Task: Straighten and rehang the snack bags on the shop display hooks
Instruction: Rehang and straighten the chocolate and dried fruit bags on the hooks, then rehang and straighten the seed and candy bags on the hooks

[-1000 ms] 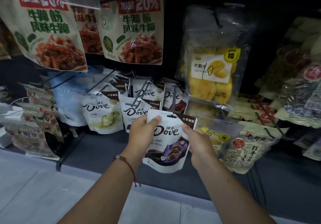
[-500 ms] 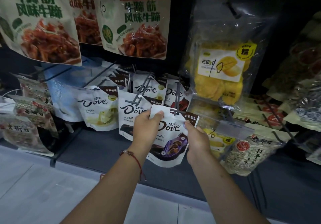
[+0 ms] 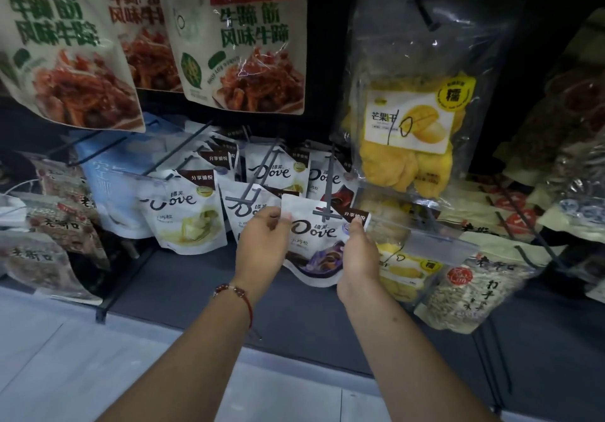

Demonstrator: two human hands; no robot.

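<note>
I hold a white Dove chocolate bag (image 3: 314,238) with a purple picture between both hands. My left hand (image 3: 263,245) pinches its top left corner; my right hand (image 3: 358,251) grips its right edge. The bag's top edge lies right at the crossbar tip of a grey display hook (image 3: 324,215); whether the hook passes through the hang hole I cannot tell. More Dove bags (image 3: 183,212) hang on neighbouring hooks (image 3: 244,197) to the left and behind.
Large beef tendon snack bags (image 3: 242,45) hang above. A clear bag of dried mango (image 3: 412,120) hangs at the right, with a seed bag (image 3: 471,284) and a clear price tag holder (image 3: 425,238) below it. A dark shelf base (image 3: 183,287) and pale floor lie beneath.
Both hands have lifted the Dove bag up and forward, from below the hooks to the tip of the grey hook. The camera moved closer to the display.
</note>
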